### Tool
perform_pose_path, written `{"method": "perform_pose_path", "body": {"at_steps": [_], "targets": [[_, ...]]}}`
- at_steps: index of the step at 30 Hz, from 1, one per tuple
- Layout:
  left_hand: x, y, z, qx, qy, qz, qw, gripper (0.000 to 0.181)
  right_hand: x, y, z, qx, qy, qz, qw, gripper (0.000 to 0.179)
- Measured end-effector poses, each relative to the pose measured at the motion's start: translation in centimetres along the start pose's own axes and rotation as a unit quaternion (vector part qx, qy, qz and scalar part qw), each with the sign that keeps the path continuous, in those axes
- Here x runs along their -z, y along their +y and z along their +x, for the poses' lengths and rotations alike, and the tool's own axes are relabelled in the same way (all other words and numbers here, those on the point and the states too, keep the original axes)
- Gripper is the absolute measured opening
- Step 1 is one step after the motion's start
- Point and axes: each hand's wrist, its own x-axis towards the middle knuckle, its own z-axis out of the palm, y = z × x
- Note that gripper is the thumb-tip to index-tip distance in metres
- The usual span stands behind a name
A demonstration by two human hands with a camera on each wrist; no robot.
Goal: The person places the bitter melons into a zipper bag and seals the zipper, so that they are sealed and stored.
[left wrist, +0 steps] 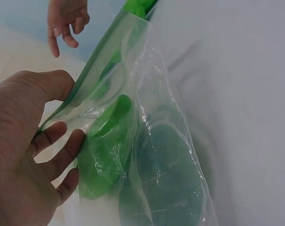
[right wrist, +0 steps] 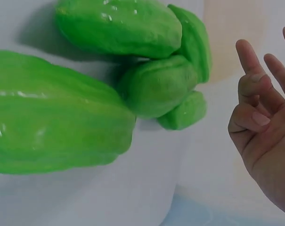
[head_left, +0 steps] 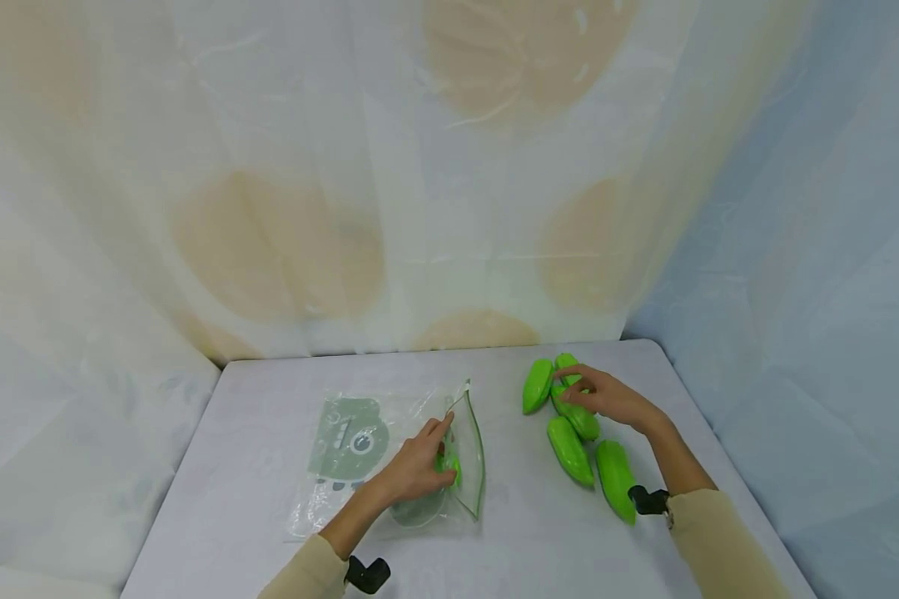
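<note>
Touching the rim of the clear zip bag (head_left: 354,437), the left hand (head_left: 415,467) has parted fingers; whether they pinch, I cannot tell. At least one green fruit (left wrist: 104,162) lies inside; five ridged fruits (head_left: 569,452) remain right of the bag, glossy, plump, tapered. Above them hovers the right hand (head_left: 607,395), fingers loose, holding nothing.

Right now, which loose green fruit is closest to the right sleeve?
The bottom-right green fruit in the head view; the other four lie higher up, farther from the right sleeve.
</note>
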Motion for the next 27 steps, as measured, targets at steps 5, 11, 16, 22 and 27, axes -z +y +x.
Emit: {"method": "perform_pose_path", "body": {"at_steps": [5, 11, 16, 22, 27], "targets": [[0.0, 0.0, 0.0, 0.003, 0.002, 0.004, 1.0000, 0.091, 1.3, 1.5, 1.1, -0.023, 0.024, -0.029, 0.9990, 0.053], [0.0, -0.1, 0.1, 0.004, 0.005, 0.004, 1.0000, 0.091, 2.4, 2.8, 2.1, -0.043, 0.041, -0.057, 0.9966, 0.060], [-0.1, -0.1, 0.2, 0.003, 0.004, 0.008, 1.0000, 0.090, 3.0, 3.4, 2.6, -0.040, 0.043, -0.067, 0.9961, 0.068], [-0.3, -0.2, 0.2, 0.002, 0.005, 0.014, 0.9999, 0.091, 3.2, 4.4, 3.2, -0.048, 0.043, -0.094, 0.9935, 0.063], [-0.3, 0.1, 0.1, 0.006, 0.003, 0.015, 0.9999, 0.091, 3.1, 4.8, 3.5, -0.051, 0.038, -0.131, 0.9893, 0.058]]}}
